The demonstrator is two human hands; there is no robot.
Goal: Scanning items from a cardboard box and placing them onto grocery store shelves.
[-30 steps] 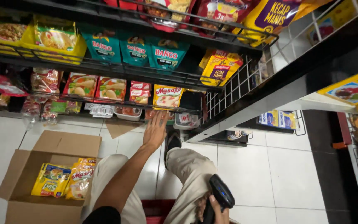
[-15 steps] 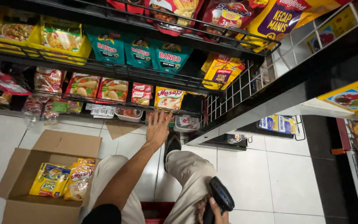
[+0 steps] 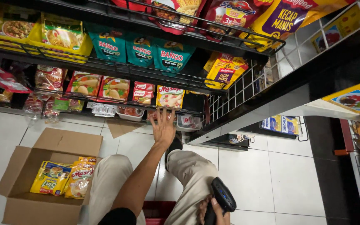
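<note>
My left hand (image 3: 163, 127) reaches forward with its fingers spread, empty, just below a yellow-and-white seasoning packet (image 3: 170, 97) on the lower wire shelf (image 3: 105, 100). My right hand (image 3: 211, 210) rests on my right knee at the bottom of the view, closed around a black handheld scanner (image 3: 223, 196). I crouch on the white tiled floor with both knees in beige trousers visible.
An open cardboard box (image 3: 42, 175) at lower left holds several yellow noodle packets (image 3: 51, 178). Teal sauce pouches (image 3: 142, 52) and yellow trays fill the upper shelves. A dark shelf end runs diagonally at right. A red basket (image 3: 158, 208) sits between my legs.
My left hand has stretched a little farther toward the lower shelf, fingers spreading. The right hand with the scanner has stayed on my knee.
</note>
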